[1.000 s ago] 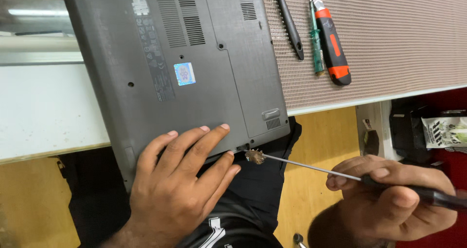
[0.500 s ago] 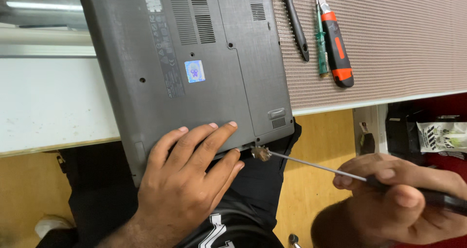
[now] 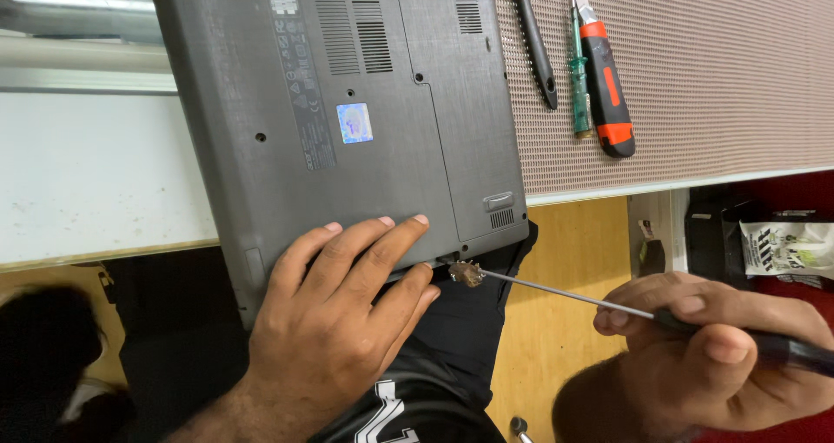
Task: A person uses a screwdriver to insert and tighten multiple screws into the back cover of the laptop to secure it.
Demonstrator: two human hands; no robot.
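A grey laptop [image 3: 347, 104] lies upside down, its near corner jutting over the table edge. My left hand [image 3: 339, 313] rests flat on that corner, fingers spread. My right hand [image 3: 721, 356] grips the dark handle of a long thin screwdriver [image 3: 565, 295]. Its shaft points left, and the tip, carrying a small brownish lump [image 3: 467, 274], sits at the laptop's near edge beside my left fingertips.
On the ribbed beige mat [image 3: 712, 78] lie a black tool [image 3: 534, 39], a green tester screwdriver [image 3: 578, 69] and an orange-black utility knife [image 3: 604, 78]. A white table surface [image 3: 95, 174] is at left. Wooden floor [image 3: 573, 252] and a printed packet [image 3: 786, 247] show below right.
The view has drifted slightly, so the laptop sits a little further right in frame. Both hands and the screwdriver tip keep the same place at the laptop's corner.
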